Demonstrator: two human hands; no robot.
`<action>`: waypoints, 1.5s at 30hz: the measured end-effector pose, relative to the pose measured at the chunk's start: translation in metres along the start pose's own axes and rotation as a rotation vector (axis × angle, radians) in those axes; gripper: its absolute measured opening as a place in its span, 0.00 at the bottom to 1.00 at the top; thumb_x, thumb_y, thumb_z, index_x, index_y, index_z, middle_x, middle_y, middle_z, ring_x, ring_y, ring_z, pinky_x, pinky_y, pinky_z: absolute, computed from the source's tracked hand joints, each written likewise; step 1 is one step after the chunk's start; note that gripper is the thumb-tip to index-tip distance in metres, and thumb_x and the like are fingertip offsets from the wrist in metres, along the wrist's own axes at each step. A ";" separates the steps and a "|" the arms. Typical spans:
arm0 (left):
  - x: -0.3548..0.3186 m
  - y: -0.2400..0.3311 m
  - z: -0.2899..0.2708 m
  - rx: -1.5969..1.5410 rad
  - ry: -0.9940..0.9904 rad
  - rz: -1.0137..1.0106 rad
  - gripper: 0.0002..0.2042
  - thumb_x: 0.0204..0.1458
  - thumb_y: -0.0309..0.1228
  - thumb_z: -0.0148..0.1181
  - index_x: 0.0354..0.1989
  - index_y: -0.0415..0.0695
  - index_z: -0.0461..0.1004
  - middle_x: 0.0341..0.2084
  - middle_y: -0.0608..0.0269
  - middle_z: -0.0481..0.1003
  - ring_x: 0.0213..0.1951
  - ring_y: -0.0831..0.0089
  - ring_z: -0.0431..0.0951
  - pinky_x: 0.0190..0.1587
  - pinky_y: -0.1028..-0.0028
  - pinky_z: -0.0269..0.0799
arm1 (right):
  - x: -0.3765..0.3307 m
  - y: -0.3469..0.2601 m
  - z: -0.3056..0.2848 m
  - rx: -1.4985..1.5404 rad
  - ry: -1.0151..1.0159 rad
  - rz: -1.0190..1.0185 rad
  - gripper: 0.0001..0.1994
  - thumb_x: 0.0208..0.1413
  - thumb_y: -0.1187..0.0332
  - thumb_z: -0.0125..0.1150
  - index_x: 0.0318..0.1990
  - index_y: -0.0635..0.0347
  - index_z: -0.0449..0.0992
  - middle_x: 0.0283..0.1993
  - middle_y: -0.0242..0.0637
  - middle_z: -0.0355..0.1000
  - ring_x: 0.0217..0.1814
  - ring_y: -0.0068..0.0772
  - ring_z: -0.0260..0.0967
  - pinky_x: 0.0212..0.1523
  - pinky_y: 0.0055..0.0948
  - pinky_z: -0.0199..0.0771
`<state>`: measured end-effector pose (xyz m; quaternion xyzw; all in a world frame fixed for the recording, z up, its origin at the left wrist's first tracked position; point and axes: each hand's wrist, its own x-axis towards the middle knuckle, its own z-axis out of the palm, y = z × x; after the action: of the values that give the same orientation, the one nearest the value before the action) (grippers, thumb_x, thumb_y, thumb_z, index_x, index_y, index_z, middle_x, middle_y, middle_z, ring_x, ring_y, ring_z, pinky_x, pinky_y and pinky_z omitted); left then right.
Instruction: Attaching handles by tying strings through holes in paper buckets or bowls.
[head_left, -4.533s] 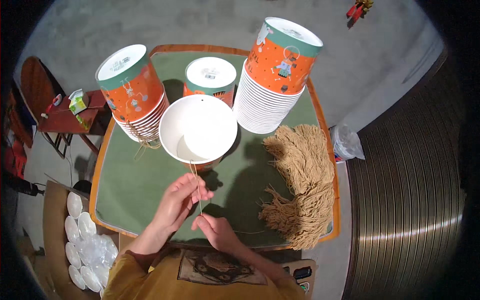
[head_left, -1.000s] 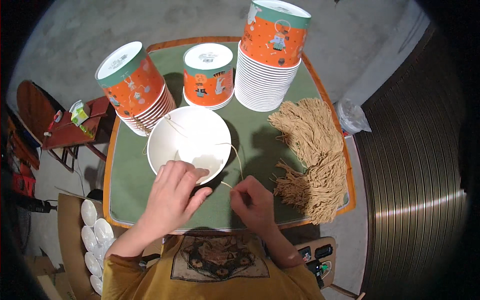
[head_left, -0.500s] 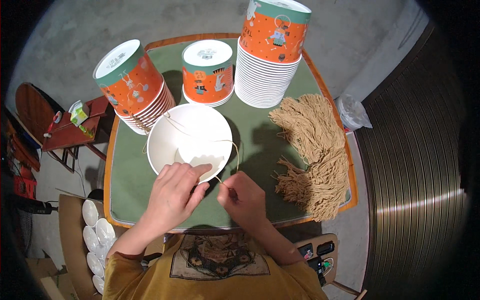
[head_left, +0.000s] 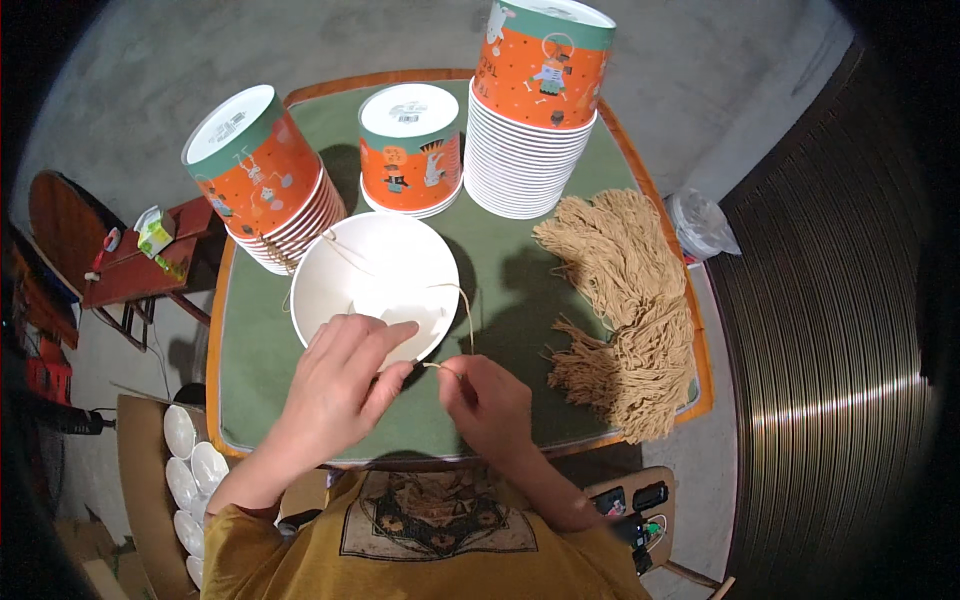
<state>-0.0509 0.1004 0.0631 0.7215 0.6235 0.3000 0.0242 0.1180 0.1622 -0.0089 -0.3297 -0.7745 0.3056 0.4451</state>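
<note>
A white paper bucket (head_left: 345,262) stands mouth up on the green table, tilted toward me. My left hand (head_left: 342,385) grips its near rim, fingers inside and thumb outside. A thin tan cord (head_left: 468,310) runs from the bucket's right wall to my right hand (head_left: 487,408), which is closed in a pinch on it just right of the rim. A short cord end sticks out toward my left thumb. Another strand of cord crosses the bucket's far left wall. On the right of the table lies a big bundle of tan cords (head_left: 640,300).
Upside-down orange and green paper buckets stand behind: a left stack (head_left: 260,180), a short middle stack (head_left: 410,150) and a tall right stack (head_left: 535,110). A cardboard box (head_left: 140,470) of white buckets sits lower left. Beside the table are a red bench (head_left: 140,270) and a stool (head_left: 650,530) with small devices.
The cord end in my right hand now shows a little lower, just outside the rim. My left thumb has shifted slightly up toward the rim. The whole view has moved slightly.
</note>
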 end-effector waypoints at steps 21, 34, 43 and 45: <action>-0.004 -0.007 0.012 -0.089 -0.033 0.174 0.10 0.48 0.23 0.61 0.35 0.38 0.66 0.34 0.54 0.70 0.36 0.56 0.74 0.37 0.63 0.71 | -0.013 -0.007 0.003 0.367 -0.040 0.271 0.04 0.52 0.75 0.62 0.33 0.59 0.72 0.20 0.21 0.61 0.22 0.10 0.54 0.23 0.15 0.58; 0.001 0.004 0.011 -0.152 -0.077 -0.088 0.11 0.51 0.23 0.59 0.40 0.40 0.64 0.27 0.54 0.73 0.30 0.56 0.77 0.32 0.63 0.72 | -0.007 0.005 0.023 0.195 0.076 0.128 0.07 0.46 0.76 0.63 0.29 0.56 0.70 0.20 0.32 0.65 0.21 0.22 0.64 0.25 0.24 0.68; 0.003 0.007 0.008 -0.151 -0.114 -0.097 0.14 0.54 0.25 0.57 0.48 0.40 0.66 0.34 0.52 0.70 0.35 0.56 0.77 0.35 0.63 0.73 | 0.001 0.004 0.028 0.152 0.090 0.052 0.09 0.46 0.81 0.62 0.28 0.60 0.68 0.20 0.27 0.65 0.21 0.13 0.60 0.24 0.18 0.65; 0.006 0.008 0.002 -0.186 -0.153 -0.136 0.15 0.55 0.27 0.55 0.50 0.41 0.66 0.36 0.52 0.69 0.37 0.56 0.76 0.37 0.62 0.73 | 0.002 0.004 0.030 0.146 0.071 0.065 0.08 0.47 0.80 0.62 0.28 0.60 0.67 0.18 0.28 0.65 0.20 0.13 0.60 0.23 0.19 0.65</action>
<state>-0.0425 0.1046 0.0671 0.6932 0.6366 0.2983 0.1590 0.0915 0.1611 -0.0232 -0.3322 -0.7227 0.3636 0.4849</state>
